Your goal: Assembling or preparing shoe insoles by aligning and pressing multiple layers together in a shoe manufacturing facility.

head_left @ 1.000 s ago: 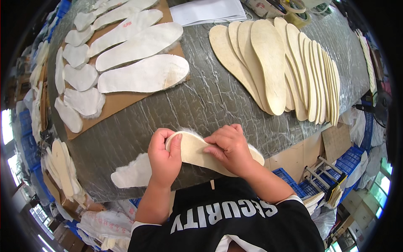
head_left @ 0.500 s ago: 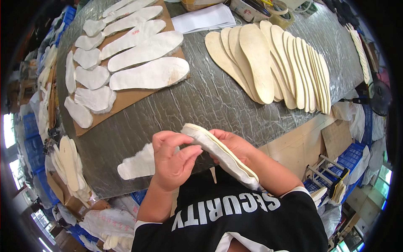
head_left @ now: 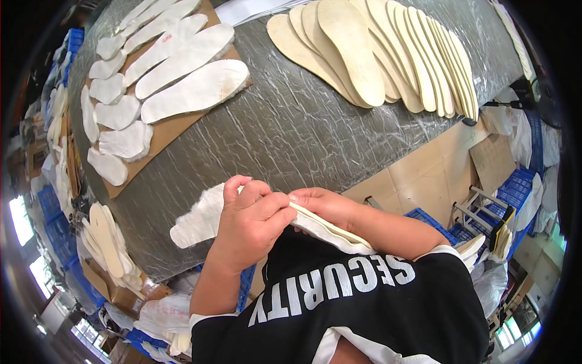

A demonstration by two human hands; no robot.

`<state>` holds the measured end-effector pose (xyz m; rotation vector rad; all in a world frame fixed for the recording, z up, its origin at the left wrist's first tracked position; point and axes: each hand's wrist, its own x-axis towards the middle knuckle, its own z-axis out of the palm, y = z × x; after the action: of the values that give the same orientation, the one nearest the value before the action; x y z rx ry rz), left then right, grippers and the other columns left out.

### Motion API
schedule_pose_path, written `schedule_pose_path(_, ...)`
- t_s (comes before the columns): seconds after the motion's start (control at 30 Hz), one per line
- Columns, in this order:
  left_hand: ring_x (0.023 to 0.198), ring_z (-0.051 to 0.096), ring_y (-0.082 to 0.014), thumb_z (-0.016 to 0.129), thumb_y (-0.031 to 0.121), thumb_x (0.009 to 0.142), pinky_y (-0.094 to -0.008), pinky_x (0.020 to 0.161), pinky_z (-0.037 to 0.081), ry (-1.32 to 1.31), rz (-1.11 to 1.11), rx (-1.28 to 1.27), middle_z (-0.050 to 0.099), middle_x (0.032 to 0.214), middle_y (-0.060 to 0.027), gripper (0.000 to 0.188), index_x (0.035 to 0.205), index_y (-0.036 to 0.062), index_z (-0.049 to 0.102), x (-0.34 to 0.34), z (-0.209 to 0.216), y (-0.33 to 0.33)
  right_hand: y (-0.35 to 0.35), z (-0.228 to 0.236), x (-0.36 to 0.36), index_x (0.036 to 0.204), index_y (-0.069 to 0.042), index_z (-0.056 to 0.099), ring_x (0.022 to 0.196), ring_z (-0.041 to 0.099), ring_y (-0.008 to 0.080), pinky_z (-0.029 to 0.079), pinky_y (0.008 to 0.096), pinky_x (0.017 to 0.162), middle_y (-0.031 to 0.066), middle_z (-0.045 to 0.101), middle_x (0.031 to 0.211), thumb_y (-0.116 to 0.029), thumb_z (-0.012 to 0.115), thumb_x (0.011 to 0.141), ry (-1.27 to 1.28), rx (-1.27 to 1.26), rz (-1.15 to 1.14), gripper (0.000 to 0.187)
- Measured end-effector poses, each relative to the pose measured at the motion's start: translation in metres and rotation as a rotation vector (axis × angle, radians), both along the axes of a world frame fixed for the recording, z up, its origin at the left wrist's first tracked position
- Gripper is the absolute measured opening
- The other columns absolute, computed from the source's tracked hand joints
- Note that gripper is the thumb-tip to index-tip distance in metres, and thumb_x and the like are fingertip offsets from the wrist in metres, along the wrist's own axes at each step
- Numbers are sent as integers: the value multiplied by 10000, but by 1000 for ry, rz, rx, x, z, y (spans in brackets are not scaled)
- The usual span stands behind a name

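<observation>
On my feed, nearest, I see the layered insole [head_left: 330, 230], cream sole against white fleece, in front of the black shirt [head_left: 357, 309]; the left hand [head_left: 251, 218] pinches its end and the right hand [head_left: 324, 206] grips just beside. Past them, a fleece piece [head_left: 199, 219] lies on the dark surface [head_left: 291, 148]. Farther off I have fanned cream insoles [head_left: 348, 51] right, white cutouts [head_left: 191, 91] on cardboard [head_left: 162, 138] left.

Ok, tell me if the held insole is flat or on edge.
On edge: the insole, in the right hand, shows a narrow strip of cream and white layers.
</observation>
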<state>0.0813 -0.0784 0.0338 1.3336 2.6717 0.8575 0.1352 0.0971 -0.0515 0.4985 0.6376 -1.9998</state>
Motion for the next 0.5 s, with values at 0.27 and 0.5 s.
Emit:
schedule_pose_path(0.27,823,519,-185,642,131,694,-415,875,354,-87,-70,-68,554,809,25,97,765,109,578,0,0,4,8,2,12,1111,-21,578,766,645,168,545,272,649,96,635,922,-405,556,935,-35,-108,33,423)
schedule_pose_path(0.5,847,533,-215,675,98,667,-431,849,347,-81,-106,-89,585,853,-13,172,812,72,587,10,-10,1,5,11,4,1081,-29,568,783,653,193,555,307,659,111,631,928,-365,493,964,-19,-47,56,364)
